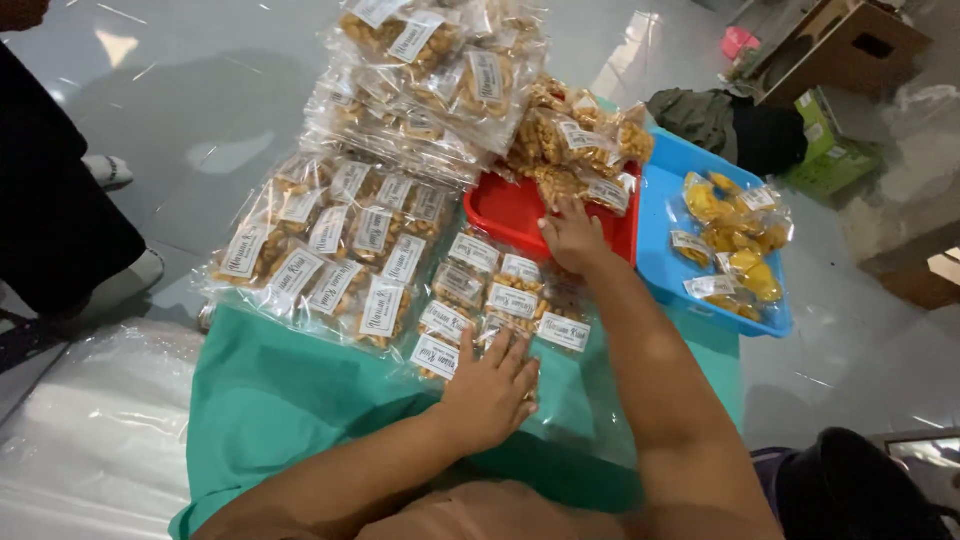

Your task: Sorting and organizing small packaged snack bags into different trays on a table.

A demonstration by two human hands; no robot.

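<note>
My left hand point(490, 392) lies flat, fingers spread, on a large clear bag of small labelled snack packets point(497, 298) resting on a green cloth point(270, 400). My right hand point(572, 236) reaches forward, fingers on the near rim of a red tray point(500, 212) and touching a snack packet point(590, 185) heaped in it. More brown snack packets point(575, 140) are piled in the red tray. Neither hand grips anything.
Another big bag of labelled packets point(330, 245) lies left, and a taller stack of bags point(430, 80) behind. A blue tray point(665, 255) with yellow snack packets point(730, 240) sits right. A person's dark clothing point(50, 200) is at left; cardboard boxes point(850, 45) at back right.
</note>
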